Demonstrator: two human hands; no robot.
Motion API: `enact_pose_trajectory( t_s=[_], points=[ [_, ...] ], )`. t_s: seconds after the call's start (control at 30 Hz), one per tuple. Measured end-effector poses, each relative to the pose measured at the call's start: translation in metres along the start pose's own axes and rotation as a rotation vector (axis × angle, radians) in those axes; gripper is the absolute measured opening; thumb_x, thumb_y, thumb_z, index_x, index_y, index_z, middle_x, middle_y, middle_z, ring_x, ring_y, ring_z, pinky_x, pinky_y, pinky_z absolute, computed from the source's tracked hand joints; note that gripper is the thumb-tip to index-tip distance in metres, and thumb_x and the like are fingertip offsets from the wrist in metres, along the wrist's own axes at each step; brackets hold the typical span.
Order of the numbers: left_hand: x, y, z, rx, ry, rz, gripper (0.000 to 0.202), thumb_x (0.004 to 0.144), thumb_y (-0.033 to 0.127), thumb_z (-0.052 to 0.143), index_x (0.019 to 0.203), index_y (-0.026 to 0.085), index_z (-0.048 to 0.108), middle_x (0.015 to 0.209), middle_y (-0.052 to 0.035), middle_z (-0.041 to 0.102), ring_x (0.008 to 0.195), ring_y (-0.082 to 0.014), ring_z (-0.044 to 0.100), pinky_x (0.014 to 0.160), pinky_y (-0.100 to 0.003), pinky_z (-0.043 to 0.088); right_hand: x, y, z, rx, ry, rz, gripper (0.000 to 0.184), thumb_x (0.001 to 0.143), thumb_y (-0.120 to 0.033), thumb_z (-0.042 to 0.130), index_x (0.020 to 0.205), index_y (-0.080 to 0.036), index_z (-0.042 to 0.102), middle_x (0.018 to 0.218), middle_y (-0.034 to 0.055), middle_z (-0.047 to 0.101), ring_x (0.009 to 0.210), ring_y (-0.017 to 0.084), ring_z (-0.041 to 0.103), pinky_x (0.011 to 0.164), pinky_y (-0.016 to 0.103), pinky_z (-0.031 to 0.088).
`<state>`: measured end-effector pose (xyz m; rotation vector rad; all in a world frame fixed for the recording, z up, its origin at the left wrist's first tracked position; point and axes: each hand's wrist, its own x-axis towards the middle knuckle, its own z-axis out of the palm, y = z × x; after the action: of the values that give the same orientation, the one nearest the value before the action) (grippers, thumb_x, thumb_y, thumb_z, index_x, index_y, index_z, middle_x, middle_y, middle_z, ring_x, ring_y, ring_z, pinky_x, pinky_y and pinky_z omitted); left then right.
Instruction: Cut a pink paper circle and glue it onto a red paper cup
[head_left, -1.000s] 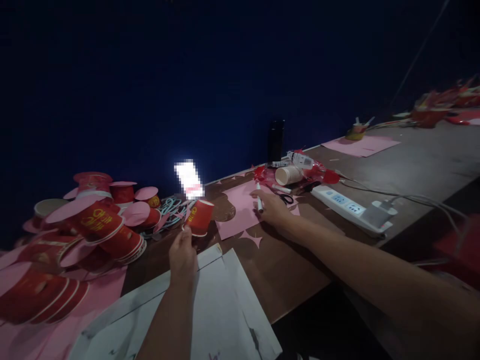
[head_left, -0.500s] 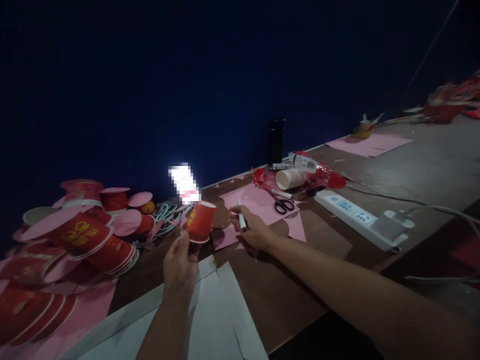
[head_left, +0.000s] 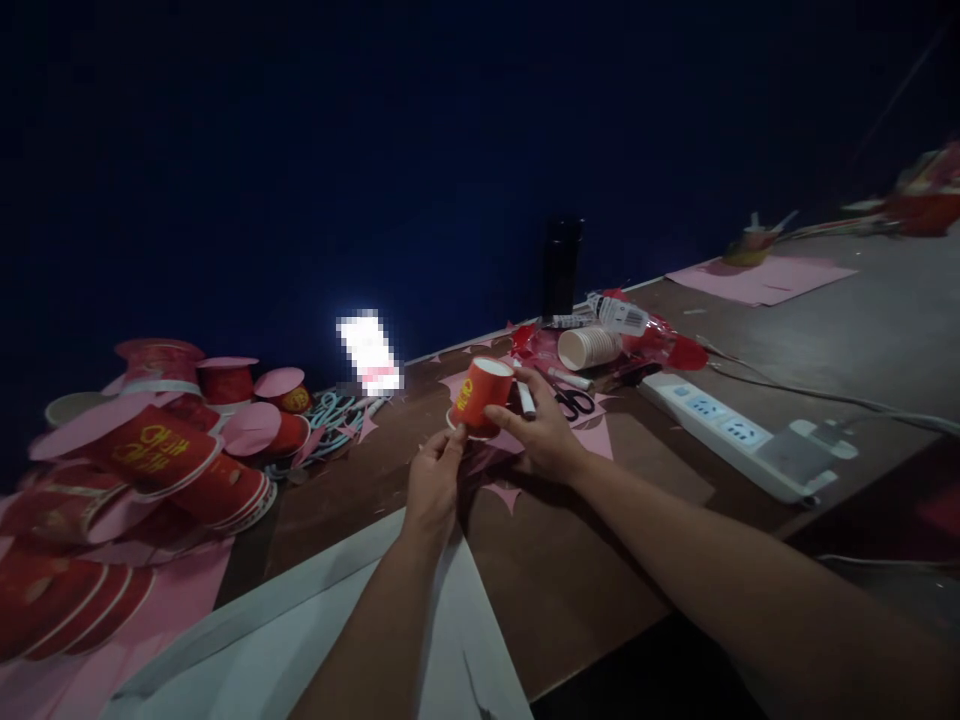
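A red paper cup [head_left: 484,395] with yellow characters is held above the table, tilted, its pale base uppermost. My left hand [head_left: 436,470] is closed on the cup's lower rim. On the other side, my right hand [head_left: 547,430] grips the cup between thumb and fingers. A white marker [head_left: 526,400] is tucked in that same hand. Beneath and behind the hands lies pink paper [head_left: 596,437], partly hidden, with black-handled scissors [head_left: 577,403] on it beside my right hand.
Stacked red cups with pink discs [head_left: 169,450] crowd the left side. A glowing blurred screen [head_left: 369,350], a dark bottle [head_left: 561,268] and a sleeve of white cups [head_left: 590,347] stand behind. To the right lies a power strip [head_left: 724,435]; a grey-white board [head_left: 300,610] is in front.
My left hand has carried the cup right and turned it base up. My right hand has come off the pink paper and taken hold of the cup, keeping the marker.
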<state>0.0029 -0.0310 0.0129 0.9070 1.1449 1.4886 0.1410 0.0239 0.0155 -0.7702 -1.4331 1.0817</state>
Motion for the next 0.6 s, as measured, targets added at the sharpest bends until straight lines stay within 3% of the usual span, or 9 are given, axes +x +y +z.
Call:
enact_pose_trajectory(
  t_s=[0.1, 0.2, 0.27, 0.37, 0.5, 0.6],
  points=[
    [-0.005, 0.007, -0.013, 0.311, 0.089, 0.202, 0.032, 0.074, 0.04, 0.063, 0.095, 0.017, 0.069, 0.101, -0.0115, 0.066, 0.1, -0.0245, 0.058, 0.093, -0.037, 0.041, 0.01, 0.0, -0.011, -0.073, 0.214, -0.049, 0.058, 0.073, -0.039, 0.067, 0.121, -0.022, 0.04, 0.109, 0.0079, 0.059, 0.093, 0.02, 0.06, 0.082, 0.037, 0.05],
    [-0.008, 0.008, -0.029, 0.617, 0.013, 0.364, 0.034, 0.066, 0.032, 0.071, 0.1, 0.024, 0.069, 0.12, -0.0101, 0.06, 0.121, -0.0273, 0.046, 0.107, -0.038, 0.024, 0.019, 0.001, -0.023, -0.146, 0.315, -0.109, 0.062, 0.074, -0.042, 0.064, 0.125, -0.019, 0.038, 0.11, 0.0103, 0.058, 0.097, 0.022, 0.058, 0.085, 0.04, 0.048],
    [-0.008, 0.003, -0.038, 0.869, -0.117, 0.385, 0.036, 0.069, 0.033, 0.069, 0.104, 0.026, 0.067, 0.123, -0.0102, 0.058, 0.121, -0.0281, 0.047, 0.108, -0.042, 0.02, 0.019, 0.003, -0.026, -0.183, 0.295, -0.108, 0.061, 0.073, -0.042, 0.065, 0.124, -0.019, 0.04, 0.11, 0.0101, 0.058, 0.095, 0.023, 0.058, 0.084, 0.041, 0.048],
    [-0.008, -0.007, -0.051, 1.111, -0.208, 0.446, 0.025, 0.076, 0.033, 0.061, 0.101, 0.029, 0.066, 0.118, -0.0097, 0.062, 0.115, -0.0274, 0.052, 0.108, -0.049, 0.013, 0.013, 0.004, -0.022, -0.242, 0.178, -0.093, 0.061, 0.072, -0.04, 0.067, 0.123, -0.02, 0.042, 0.11, 0.0099, 0.059, 0.094, 0.023, 0.059, 0.083, 0.04, 0.048],
    [-0.01, -0.007, -0.065, 1.138, -0.162, 0.419, 0.027, 0.075, 0.025, 0.062, 0.099, 0.034, 0.067, 0.117, -0.0067, 0.063, 0.12, -0.0327, 0.047, 0.104, -0.057, -0.005, 0.004, 0.005, -0.015, -0.346, 0.017, -0.101, 0.063, 0.07, -0.037, 0.07, 0.124, -0.019, 0.043, 0.116, 0.0105, 0.058, 0.101, 0.023, 0.057, 0.088, 0.039, 0.045],
    [-0.011, 0.001, -0.067, 1.075, -0.112, 0.341, 0.02, 0.073, 0.028, 0.063, 0.092, 0.033, 0.07, 0.117, -0.0049, 0.063, 0.123, -0.0322, 0.043, 0.106, -0.054, -0.004, 0.004, 0.007, -0.013, -0.398, -0.059, -0.123, 0.061, 0.071, -0.036, 0.069, 0.124, -0.019, 0.045, 0.119, 0.01, 0.057, 0.107, 0.023, 0.054, 0.093, 0.039, 0.042]
  ],
)
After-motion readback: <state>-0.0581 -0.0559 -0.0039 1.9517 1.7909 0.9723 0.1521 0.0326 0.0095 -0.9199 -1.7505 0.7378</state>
